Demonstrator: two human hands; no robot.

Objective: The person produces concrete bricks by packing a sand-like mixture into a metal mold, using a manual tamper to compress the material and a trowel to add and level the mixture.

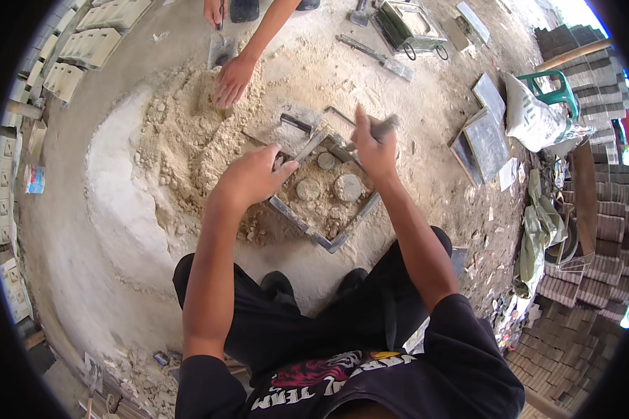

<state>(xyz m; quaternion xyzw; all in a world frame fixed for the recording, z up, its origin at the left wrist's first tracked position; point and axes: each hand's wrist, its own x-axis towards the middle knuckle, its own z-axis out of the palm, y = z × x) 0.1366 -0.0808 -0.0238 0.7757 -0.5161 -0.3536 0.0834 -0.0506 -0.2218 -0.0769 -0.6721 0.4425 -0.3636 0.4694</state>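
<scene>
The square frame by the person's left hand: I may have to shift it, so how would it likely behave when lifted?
The square frame is probably stiff, since its sides look straight and rigid. With sandy fill and round pieces inside, it is likely heavy for its size. That fill looks loose and crumbly, so it may spill if tilted.

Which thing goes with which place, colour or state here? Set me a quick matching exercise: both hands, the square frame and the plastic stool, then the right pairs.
Things:
1. Left hand
2. Right hand
3. Square frame
4. Plastic stool

Place, colour or state:
A. Around sandy material and three round pieces
B. Green
C. Closed around a grey object, partly blurred
D. Fingers at the upper-left side of the frame

Right pairs: 1-D, 2-C, 3-A, 4-B
</scene>
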